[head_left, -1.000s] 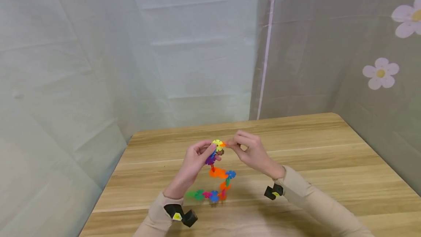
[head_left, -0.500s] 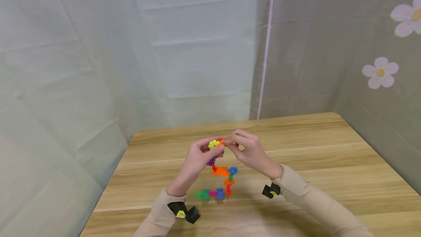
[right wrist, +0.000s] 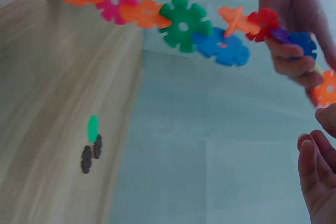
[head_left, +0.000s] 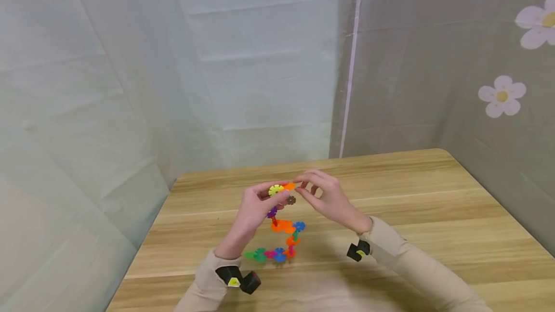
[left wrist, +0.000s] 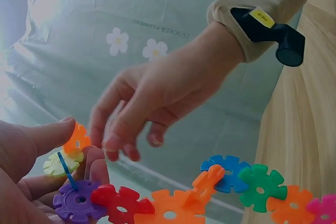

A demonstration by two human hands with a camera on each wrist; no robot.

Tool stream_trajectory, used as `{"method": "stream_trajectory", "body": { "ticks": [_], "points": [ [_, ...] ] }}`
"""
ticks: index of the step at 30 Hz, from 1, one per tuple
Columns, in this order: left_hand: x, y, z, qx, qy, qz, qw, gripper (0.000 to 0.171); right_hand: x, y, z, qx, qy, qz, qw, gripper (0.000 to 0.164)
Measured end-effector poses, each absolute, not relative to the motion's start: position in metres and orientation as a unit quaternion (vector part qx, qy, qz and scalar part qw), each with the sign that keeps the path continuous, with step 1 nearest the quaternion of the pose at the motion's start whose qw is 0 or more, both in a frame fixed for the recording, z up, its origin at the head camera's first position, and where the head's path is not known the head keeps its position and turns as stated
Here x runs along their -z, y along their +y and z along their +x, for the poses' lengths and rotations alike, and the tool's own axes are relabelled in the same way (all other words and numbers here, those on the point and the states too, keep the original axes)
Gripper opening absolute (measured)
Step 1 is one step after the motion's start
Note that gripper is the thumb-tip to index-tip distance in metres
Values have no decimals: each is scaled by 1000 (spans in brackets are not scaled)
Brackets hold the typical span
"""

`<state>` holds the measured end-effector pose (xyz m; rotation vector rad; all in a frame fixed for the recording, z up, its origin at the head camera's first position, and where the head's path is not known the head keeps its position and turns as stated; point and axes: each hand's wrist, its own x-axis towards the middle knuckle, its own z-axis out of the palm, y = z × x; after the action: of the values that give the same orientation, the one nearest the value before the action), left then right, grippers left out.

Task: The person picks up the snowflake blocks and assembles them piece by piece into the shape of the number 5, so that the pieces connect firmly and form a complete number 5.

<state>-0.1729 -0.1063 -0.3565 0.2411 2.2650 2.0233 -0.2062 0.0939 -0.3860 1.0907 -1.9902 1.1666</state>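
My left hand (head_left: 256, 208) grips the upper end of a chain of interlocking flower-shaped plastic discs, thumb and fingers around the yellow disc (head_left: 275, 190). An orange disc (head_left: 289, 186) is joined to the yellow one and sticks out to the right. Blue and purple discs (left wrist: 79, 200) follow below, then a red disc (left wrist: 122, 206). The chain hangs on through orange, blue, green and pink discs to a green disc (head_left: 260, 254) at its lower left end. Just right of the top orange disc, my right hand (head_left: 327, 199) has loosely bent fingers with nothing between them.
On the wooden table (head_left: 412, 206), dark brown discs (right wrist: 86, 159) and a green disc (right wrist: 93, 128) show in the right wrist view. Pale cloth walls (head_left: 260, 85) surround the table. Each wrist wears a black camera (head_left: 250, 282).
The right fingers have come off the top orange disc and spread slightly. The left hand and the chain first swung right, then back left a little.
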Motion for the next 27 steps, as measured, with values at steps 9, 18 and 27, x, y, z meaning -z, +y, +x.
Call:
{"method": "stream_trajectory", "body": {
  "ticks": [9,18,27],
  "points": [
    [356,-112,-172,-667,740,73,49,32,406,95,-219,-420,-793,383,221,19],
    [358,-116,-170,-677,730,81,55,33,420,95,-225,-363,-857,361,64,31],
    [357,-118,-168,-677,729,86,57,34,437,91,-232,-306,-870,385,-13,31]
  ]
}}
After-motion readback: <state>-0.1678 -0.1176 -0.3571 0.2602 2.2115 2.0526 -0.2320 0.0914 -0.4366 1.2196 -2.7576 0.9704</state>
